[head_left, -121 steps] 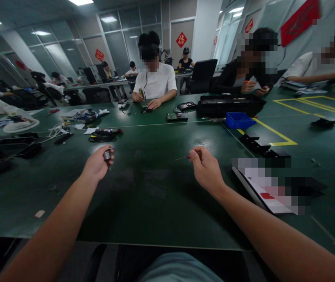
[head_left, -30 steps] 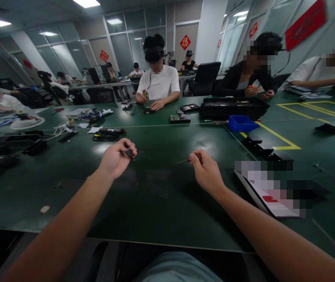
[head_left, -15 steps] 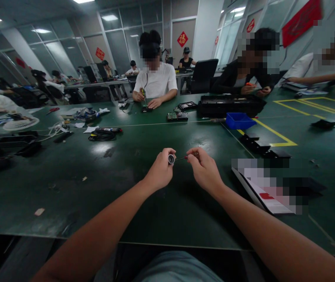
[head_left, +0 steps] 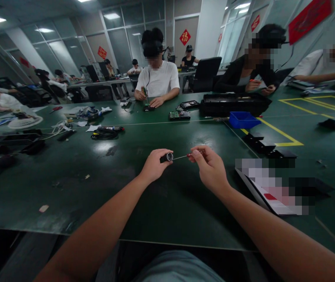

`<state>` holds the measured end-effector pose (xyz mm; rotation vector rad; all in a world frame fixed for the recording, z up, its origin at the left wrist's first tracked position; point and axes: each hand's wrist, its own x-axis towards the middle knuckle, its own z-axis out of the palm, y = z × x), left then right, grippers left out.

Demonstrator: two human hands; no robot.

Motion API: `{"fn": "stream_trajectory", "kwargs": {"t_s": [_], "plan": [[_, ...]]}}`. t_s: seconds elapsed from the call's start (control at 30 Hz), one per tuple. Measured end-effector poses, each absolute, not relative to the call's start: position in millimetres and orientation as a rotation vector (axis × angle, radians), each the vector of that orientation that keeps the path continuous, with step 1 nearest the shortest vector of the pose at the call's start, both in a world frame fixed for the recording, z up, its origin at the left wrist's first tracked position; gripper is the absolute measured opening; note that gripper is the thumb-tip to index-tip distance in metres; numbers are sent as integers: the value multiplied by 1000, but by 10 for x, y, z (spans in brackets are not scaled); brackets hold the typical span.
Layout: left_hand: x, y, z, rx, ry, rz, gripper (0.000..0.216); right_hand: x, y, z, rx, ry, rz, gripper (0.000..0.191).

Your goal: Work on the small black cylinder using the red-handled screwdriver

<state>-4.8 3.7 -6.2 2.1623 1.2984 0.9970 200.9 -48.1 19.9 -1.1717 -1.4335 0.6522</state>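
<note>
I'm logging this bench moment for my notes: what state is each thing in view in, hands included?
left hand: closed around a small cylinder, held above the table.
right hand: pinching a thin screwdriver, tip at the cylinder's end.
blue bin: upright on the table, contents not visible.
black case: lying open.
black cable: coiled, lying loose.

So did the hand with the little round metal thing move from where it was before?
Yes. The left hand with the small metal cylinder moved rightwards, away from the black cable bundle, until it met the thin screwdriver in the right hand.
</note>
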Motion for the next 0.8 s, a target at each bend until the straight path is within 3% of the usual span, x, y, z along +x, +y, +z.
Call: {"fn": "stream_trajectory", "kwargs": {"t_s": [0.5, 0.8], "plan": [[-27, -18, -23, 2175, 1296, 903, 44, 2016, -452, 206, -1240, -1455, 583, 24], [-63, 18, -66, 2194, 1256, 926, 40, 2039, -482, 266, -1439, -1576, 383, 49]]}}
